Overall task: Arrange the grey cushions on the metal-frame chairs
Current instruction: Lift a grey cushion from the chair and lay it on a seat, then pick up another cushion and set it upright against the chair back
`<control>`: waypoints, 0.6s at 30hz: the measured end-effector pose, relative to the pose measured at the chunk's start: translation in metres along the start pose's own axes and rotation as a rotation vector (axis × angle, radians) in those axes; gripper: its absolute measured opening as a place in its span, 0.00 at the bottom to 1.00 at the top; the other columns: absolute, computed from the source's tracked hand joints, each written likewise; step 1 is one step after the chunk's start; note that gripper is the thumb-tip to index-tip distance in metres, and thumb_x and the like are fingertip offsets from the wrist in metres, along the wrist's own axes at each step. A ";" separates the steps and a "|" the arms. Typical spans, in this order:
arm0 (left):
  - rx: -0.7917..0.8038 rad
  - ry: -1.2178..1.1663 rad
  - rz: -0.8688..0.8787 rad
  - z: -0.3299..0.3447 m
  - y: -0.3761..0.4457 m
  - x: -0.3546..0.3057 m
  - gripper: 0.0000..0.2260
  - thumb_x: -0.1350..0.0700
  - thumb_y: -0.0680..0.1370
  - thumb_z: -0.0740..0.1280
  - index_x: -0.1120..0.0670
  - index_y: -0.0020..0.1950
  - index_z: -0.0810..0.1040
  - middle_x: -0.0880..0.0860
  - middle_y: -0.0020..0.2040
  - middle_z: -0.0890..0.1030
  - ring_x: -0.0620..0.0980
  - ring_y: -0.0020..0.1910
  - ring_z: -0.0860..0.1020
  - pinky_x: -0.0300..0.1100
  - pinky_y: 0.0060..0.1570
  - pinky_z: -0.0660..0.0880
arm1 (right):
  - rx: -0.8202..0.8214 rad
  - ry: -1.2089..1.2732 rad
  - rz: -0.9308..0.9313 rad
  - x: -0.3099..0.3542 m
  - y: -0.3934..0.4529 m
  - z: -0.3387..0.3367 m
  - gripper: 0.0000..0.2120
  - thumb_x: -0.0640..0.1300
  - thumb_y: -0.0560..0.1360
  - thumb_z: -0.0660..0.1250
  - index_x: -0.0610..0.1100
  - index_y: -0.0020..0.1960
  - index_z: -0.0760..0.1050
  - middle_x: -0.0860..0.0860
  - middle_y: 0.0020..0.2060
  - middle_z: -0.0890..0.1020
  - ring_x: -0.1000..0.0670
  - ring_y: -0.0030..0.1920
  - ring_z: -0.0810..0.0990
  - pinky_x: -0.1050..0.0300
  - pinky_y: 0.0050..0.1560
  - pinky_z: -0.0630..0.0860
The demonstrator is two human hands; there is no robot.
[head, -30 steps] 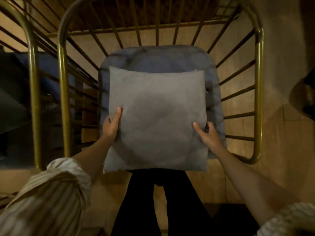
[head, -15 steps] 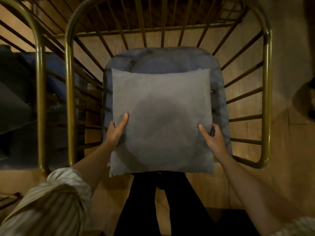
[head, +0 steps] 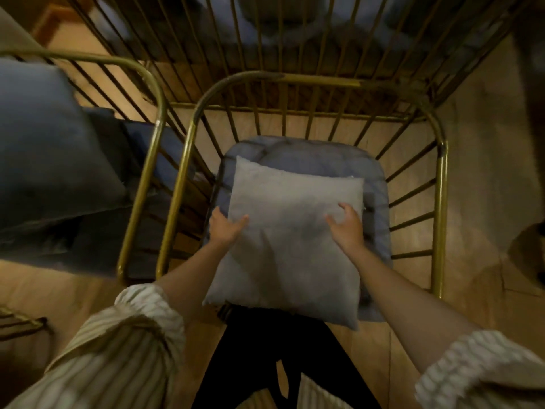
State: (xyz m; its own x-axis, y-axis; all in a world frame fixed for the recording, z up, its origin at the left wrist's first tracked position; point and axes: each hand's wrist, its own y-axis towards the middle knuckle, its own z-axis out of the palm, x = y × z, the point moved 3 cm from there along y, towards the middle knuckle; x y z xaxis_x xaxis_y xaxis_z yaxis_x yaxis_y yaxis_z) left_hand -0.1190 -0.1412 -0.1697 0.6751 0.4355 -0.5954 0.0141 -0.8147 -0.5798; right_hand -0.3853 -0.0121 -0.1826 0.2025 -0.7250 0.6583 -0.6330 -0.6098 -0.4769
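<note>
Since the earlier frames the view has pulled back and tilted up, so the grey cushion (head: 290,243) now sits lower in the picture with its near edge tipped toward the person, and both hands have shifted from its side edges onto its top face. It lies on the blue seat pad (head: 318,156) of the brass metal-frame chair (head: 441,208), hanging past the pad's front edge; it is nearly square, its sides running slightly askew to the chair, the near right corner pointing down toward the floor (head: 486,160). The left hand (head: 225,228) rests at the left edge, thumb laid across the fabric, its other fingers hidden behind the edge, so I cannot tell whether they grip it. The right hand (head: 346,227) lies spread, palm down, near the right edge, fingers open and pressing rather than clasping. Motion blur softens everything. A second metal-frame chair (head: 159,125) stands just to the left, carrying a darker cushion (head: 50,149) cut off by the frame edge. Striped sleeves (head: 126,349) and dark trousers (head: 259,364) fill the bottom.
</note>
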 end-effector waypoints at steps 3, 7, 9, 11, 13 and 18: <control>-0.053 -0.089 0.079 -0.041 -0.014 -0.009 0.41 0.49 0.75 0.74 0.59 0.80 0.55 0.60 0.78 0.62 0.60 0.76 0.63 0.52 0.73 0.64 | 0.036 -0.054 -0.119 0.060 0.002 0.006 0.25 0.49 0.77 0.68 0.43 0.72 0.68 0.42 0.70 0.72 0.40 0.69 0.71 0.45 0.70 0.68; -0.227 -0.146 0.110 -0.115 -0.028 0.003 0.35 0.48 0.74 0.74 0.56 0.76 0.63 0.58 0.73 0.71 0.57 0.72 0.70 0.51 0.69 0.70 | 0.151 -0.154 -0.306 0.136 -0.007 0.035 0.26 0.52 0.78 0.67 0.44 0.73 0.68 0.43 0.71 0.71 0.40 0.69 0.71 0.42 0.69 0.69; -0.334 -0.140 0.121 -0.160 -0.030 0.012 0.33 0.48 0.75 0.74 0.57 0.75 0.65 0.59 0.72 0.72 0.58 0.71 0.71 0.53 0.70 0.69 | 0.220 -0.177 -0.380 0.178 -0.017 0.056 0.26 0.51 0.78 0.67 0.43 0.73 0.67 0.43 0.72 0.70 0.40 0.70 0.70 0.44 0.69 0.69; -0.440 -0.102 0.133 -0.211 -0.028 0.022 0.30 0.49 0.77 0.71 0.58 0.74 0.66 0.60 0.71 0.72 0.60 0.71 0.71 0.55 0.70 0.67 | 0.307 -0.182 -0.450 0.220 -0.030 0.083 0.25 0.50 0.79 0.67 0.42 0.73 0.67 0.42 0.72 0.70 0.40 0.71 0.70 0.47 0.68 0.68; -0.502 -0.055 0.141 -0.250 -0.023 0.025 0.27 0.50 0.79 0.68 0.57 0.75 0.66 0.61 0.72 0.71 0.61 0.72 0.69 0.60 0.72 0.64 | 0.343 -0.188 -0.504 0.251 -0.036 0.103 0.25 0.49 0.78 0.67 0.40 0.72 0.68 0.41 0.70 0.72 0.40 0.70 0.71 0.48 0.67 0.69; -0.673 -0.017 0.154 -0.370 0.004 0.045 0.26 0.51 0.80 0.66 0.59 0.75 0.65 0.62 0.72 0.70 0.63 0.72 0.69 0.60 0.71 0.65 | 0.440 -0.199 -0.576 0.333 -0.068 0.184 0.25 0.51 0.77 0.68 0.43 0.71 0.70 0.43 0.68 0.75 0.42 0.66 0.75 0.49 0.63 0.72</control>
State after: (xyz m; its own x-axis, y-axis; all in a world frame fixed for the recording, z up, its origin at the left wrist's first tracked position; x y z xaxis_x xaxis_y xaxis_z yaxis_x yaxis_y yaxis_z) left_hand 0.1841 -0.2665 0.0070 0.6945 0.2973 -0.6552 0.3777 -0.9257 -0.0197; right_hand -0.1373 -0.2715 -0.0380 0.5691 -0.2713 0.7762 -0.0371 -0.9515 -0.3054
